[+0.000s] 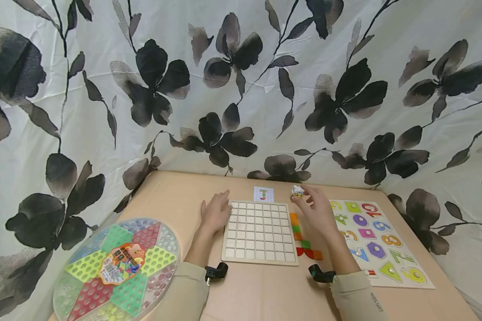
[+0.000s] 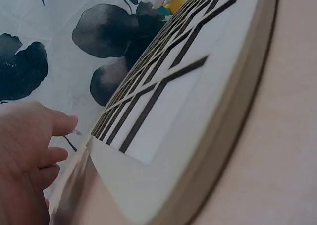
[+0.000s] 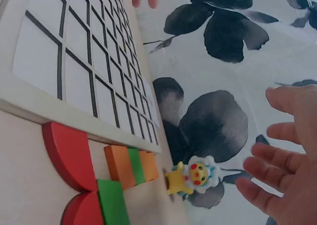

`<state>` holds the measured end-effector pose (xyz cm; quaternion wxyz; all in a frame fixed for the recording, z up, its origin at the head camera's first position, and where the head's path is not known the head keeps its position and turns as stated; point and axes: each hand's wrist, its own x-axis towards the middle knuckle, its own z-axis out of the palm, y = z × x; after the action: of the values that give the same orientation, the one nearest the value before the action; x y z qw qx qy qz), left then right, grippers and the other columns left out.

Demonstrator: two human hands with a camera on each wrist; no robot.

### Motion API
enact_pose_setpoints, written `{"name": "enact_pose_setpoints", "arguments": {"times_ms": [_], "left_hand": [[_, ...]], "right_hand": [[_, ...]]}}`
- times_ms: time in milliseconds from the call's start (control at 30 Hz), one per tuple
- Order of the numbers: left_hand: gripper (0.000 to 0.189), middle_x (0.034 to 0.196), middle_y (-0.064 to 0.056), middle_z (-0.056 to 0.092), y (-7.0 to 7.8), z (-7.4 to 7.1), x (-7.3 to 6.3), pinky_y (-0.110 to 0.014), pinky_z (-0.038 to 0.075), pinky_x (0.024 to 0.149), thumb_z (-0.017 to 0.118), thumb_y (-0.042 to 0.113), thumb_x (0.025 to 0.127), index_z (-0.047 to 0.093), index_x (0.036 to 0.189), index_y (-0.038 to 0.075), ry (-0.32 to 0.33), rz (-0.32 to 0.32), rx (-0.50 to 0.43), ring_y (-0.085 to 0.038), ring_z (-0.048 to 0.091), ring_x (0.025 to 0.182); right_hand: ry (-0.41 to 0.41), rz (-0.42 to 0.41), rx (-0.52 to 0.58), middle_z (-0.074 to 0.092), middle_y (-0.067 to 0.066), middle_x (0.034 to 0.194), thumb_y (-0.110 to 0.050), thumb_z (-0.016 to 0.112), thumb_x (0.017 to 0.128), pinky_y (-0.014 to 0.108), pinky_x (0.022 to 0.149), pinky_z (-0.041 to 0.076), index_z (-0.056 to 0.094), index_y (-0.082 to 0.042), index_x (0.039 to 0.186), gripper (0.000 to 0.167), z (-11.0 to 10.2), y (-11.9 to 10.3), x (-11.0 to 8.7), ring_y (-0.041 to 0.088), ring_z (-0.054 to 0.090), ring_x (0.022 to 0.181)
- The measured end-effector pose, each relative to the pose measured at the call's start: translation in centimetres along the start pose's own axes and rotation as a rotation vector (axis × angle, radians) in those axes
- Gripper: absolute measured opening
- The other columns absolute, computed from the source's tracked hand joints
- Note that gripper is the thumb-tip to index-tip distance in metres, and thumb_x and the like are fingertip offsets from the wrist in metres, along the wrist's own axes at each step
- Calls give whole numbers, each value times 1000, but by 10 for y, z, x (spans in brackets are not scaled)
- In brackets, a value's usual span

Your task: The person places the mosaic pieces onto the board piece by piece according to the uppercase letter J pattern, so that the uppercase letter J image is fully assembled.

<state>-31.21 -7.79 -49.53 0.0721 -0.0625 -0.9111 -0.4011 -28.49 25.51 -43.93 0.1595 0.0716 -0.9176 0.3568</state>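
A small yellow toy figurine in a white petal-like hood [image 3: 195,176] stands on the table past the far right corner of a wooden grid board [image 1: 261,259]. My right hand [image 1: 316,209] is close beside it, its fingers spread and loosely bent with nothing between them. My left hand [image 1: 216,211] lies by the board's far left edge, fingers extended and holding nothing. Along the board's right side runs a row of blocks: orange ones [image 3: 119,165], a green block [image 3: 113,202] and red rounded pieces [image 3: 72,158].
Behind the board lies a small card with a coloured grid pattern [image 1: 263,194]. To the right is a number-and-shape puzzle board [image 1: 415,284]; at the left, a round tray of coloured pegboard sections [image 1: 172,243]. A flower-printed cloth [image 1: 281,133] hangs behind the table.
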Motion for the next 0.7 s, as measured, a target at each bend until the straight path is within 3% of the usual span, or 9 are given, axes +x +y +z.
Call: {"name": "enact_pose_setpoints", "arguments": {"times_ms": [133, 267, 367, 500, 567, 633, 700], "left_hand": [[52, 162, -18, 44, -7, 1, 0, -69, 3, 127, 59, 24, 104, 51, 154, 14, 7, 1, 22, -42, 30, 156], [47, 162, -19, 44, -12, 2, 1, -67, 2, 128, 59, 26, 103, 58, 148, 13, -9, -11, 55, -42, 29, 157], [44, 164, -19, 41, -13, 2, 2, -67, 1, 128, 59, 26, 104, 61, 146, 14, -29, -7, 80, -41, 28, 157], [42, 165, -19, 39, -14, 3, 3, -67, 2, 128, 58, 26, 104, 63, 145, 15, -38, -2, 105, -39, 27, 158], [41, 165, -19, 39, -14, 3, 2, -66, 3, 128, 59, 26, 104, 64, 144, 16, -34, -6, 109, -38, 27, 158], [41, 165, -19, 40, -13, 3, 2, -66, 3, 128, 60, 26, 104, 65, 143, 16, -27, -6, 107, -39, 28, 158], [40, 165, -19, 40, -14, 3, 1, -66, 3, 128, 60, 25, 104, 65, 142, 16, -26, -9, 102, -39, 28, 158]], "right_hand": [[-58, 32, 93, 65, 17, 124, -35, 65, 104, 35, 79, 52, 56, -9, 148, 52, 1, 11, 2, 29, 59, 101], [-135, 91, 181, 66, 14, 119, -33, 65, 104, 33, 81, 50, 60, -10, 144, 47, 2, 21, 2, 29, 58, 101], [-196, 172, 259, 61, 12, 123, -33, 63, 105, 29, 81, 49, 59, -12, 145, 46, 4, 25, 1, 29, 55, 104], [-259, 355, 468, 52, 13, 127, -30, 63, 105, 23, 65, 44, 55, -17, 148, 46, 10, 30, -3, 28, 49, 102], [-267, 396, 522, 49, 15, 130, -26, 64, 105, 23, 60, 41, 54, -19, 150, 46, 15, 32, -4, 28, 47, 101], [-278, 408, 523, 47, 15, 134, -23, 64, 105, 24, 61, 41, 54, -21, 151, 47, 20, 34, -5, 29, 46, 105], [-283, 383, 450, 47, 14, 138, -22, 65, 104, 25, 68, 44, 55, -21, 151, 47, 24, 35, -5, 29, 46, 109]]}}
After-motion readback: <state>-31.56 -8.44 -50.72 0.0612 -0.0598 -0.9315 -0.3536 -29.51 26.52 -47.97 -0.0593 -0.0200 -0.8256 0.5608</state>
